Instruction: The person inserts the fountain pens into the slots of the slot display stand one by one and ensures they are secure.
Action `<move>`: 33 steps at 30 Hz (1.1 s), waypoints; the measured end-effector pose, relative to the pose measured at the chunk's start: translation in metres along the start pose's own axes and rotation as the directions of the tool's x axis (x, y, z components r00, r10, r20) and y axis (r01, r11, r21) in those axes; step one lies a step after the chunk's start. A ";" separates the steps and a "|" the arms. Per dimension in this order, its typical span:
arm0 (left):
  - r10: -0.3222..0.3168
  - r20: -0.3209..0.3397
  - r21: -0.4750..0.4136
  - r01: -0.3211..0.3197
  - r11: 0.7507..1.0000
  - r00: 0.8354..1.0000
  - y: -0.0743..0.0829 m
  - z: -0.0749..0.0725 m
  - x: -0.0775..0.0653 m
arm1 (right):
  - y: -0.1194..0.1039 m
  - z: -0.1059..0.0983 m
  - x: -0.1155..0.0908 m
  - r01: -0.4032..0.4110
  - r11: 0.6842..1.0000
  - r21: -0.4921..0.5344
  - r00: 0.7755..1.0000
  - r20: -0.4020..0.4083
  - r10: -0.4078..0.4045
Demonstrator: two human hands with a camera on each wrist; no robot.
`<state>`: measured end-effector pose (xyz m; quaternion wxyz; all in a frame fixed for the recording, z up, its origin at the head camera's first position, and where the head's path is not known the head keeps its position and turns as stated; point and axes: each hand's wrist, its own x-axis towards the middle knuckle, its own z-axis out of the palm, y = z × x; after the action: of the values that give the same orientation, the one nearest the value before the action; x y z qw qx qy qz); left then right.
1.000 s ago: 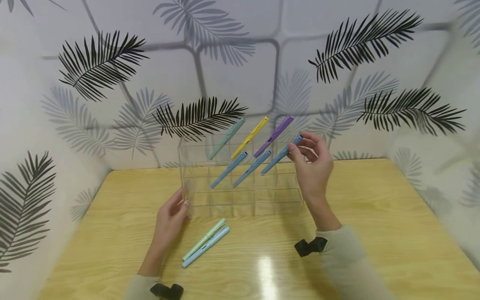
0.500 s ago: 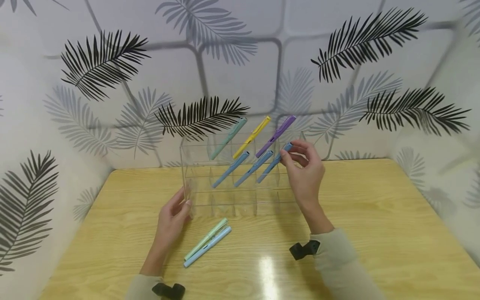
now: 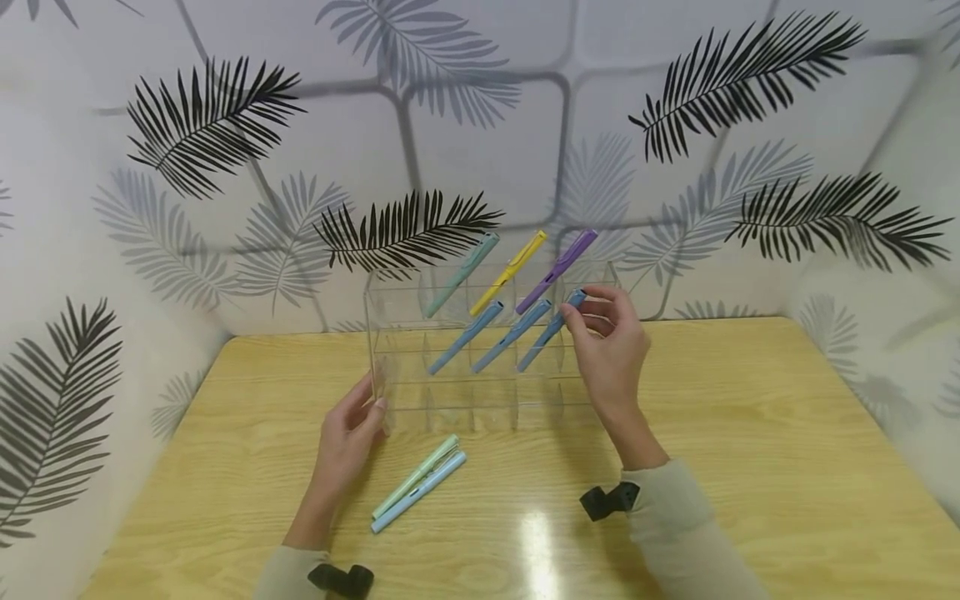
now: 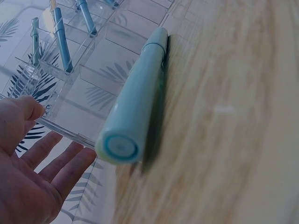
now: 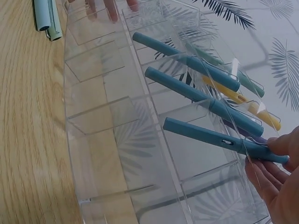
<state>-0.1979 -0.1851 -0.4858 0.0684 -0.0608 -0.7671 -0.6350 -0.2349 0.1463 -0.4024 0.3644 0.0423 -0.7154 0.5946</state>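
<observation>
My right hand (image 3: 617, 354) pinches the cap end of a blue pen (image 3: 542, 342) between thumb and fingers. The pen leans in the middle tier of a clear acrylic pen rack (image 3: 450, 408), its lower end inside a compartment. Two like blue pens (image 3: 465, 337) (image 5: 180, 86) lean to its left in the same tier. Behind them in the upper tier stand a teal pen (image 3: 461, 275), a yellow pen (image 3: 508, 273) and a purple pen (image 3: 557, 272). My left hand (image 3: 347, 442) holds the rack's left side, thumb in front and fingers behind.
On the wooden table (image 3: 750, 467), before the rack, a pale green pen (image 3: 415, 477) and a light blue pen (image 3: 418, 492) lie side by side. The rack's front tier holds no pens. A leaf-patterned backdrop (image 3: 480, 150) rises close behind the rack.
My right hand has moved left and down, lowering the blue pen into the middle tier beside the other two blue pens. My left hand keeps its hold on the rack.
</observation>
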 end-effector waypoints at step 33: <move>-0.011 0.011 0.029 0.011 1.000 1.000 -0.001 -0.001 0.000 | -0.005 -0.016 0.003 0.069 0.932 -0.356 0.996 0.081 -0.042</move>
<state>-0.1978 -0.1866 -0.4862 0.0615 -0.0592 -0.7768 -0.6239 -0.2273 0.1597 -0.3960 0.3569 0.0167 -0.8228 0.4421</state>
